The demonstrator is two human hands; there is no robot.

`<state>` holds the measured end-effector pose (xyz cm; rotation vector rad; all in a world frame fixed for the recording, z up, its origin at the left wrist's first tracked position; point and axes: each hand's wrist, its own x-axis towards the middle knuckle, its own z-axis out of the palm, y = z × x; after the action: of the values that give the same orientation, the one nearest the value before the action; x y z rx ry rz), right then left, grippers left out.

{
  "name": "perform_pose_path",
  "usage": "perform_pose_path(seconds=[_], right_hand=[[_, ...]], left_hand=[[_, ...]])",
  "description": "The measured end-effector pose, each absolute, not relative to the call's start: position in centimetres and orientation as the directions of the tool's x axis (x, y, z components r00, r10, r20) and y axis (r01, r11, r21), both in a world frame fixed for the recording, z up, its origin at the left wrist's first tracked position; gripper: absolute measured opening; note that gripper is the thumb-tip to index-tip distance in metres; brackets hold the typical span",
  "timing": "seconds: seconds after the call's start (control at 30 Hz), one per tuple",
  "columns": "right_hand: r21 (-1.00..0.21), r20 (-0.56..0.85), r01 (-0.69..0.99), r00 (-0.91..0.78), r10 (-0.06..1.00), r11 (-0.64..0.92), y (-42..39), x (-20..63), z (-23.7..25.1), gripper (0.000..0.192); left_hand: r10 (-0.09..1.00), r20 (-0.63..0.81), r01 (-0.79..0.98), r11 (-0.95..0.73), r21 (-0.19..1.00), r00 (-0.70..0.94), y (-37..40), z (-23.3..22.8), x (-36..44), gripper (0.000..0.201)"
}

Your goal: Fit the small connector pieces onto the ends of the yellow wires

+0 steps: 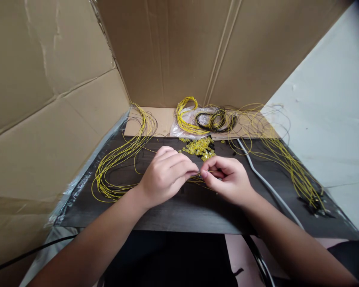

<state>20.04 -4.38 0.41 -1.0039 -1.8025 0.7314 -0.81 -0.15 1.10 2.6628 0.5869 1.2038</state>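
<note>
- Cardboard walls [48, 99] enclose a dark bench [179, 215].
- Left hand [164, 175] and right hand [227, 179] pinch one thin yellow wire [199, 179] at centre, fingers narrow.
- Small yellow plastic connectors [199, 146] at twelve o'clock could scatter.
- Looped yellow wires [116, 167] at nine o'clock may snag.

Head view: sitting above the dark tabletop [179, 215], looking forward and down.
Facing: pointing toward cardboard walls [48, 99] enclosing the desk.
Nearness: hovering close, forearms filling the lower frame.
Shared views: standing alone here.
</note>
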Motion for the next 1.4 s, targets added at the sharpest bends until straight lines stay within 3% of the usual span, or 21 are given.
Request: perform_pose_path(seconds=[0.3, 0.5, 1.4], right_hand=[[-0.797, 0.473, 0.315, -0.204, 0.857, 0.515, -4.42, 20.06, 0.25, 0.006], [-0.805, 0.474, 0.311, -0.177, 0.863, 0.506, -4.48, 20.03, 0.0, 0.006], [-0.727, 0.533, 0.406, -0.175, 0.828, 0.554, -4.45, 20.03, 0.14, 0.006]], left_hand=[[0.58, 0.596, 0.217, -0.793, 0.569, 0.556, -0.42, 1.29, -0.3, 0.005], [0.665, 0.519, 0.225, -0.706, 0.672, 0.536, -0.73, 1.35, -0.1, 0.005], [0.685, 0.53, 0.217, -0.692, 0.689, 0.5, -0.93, 1.45, 0.2, 0.002]])
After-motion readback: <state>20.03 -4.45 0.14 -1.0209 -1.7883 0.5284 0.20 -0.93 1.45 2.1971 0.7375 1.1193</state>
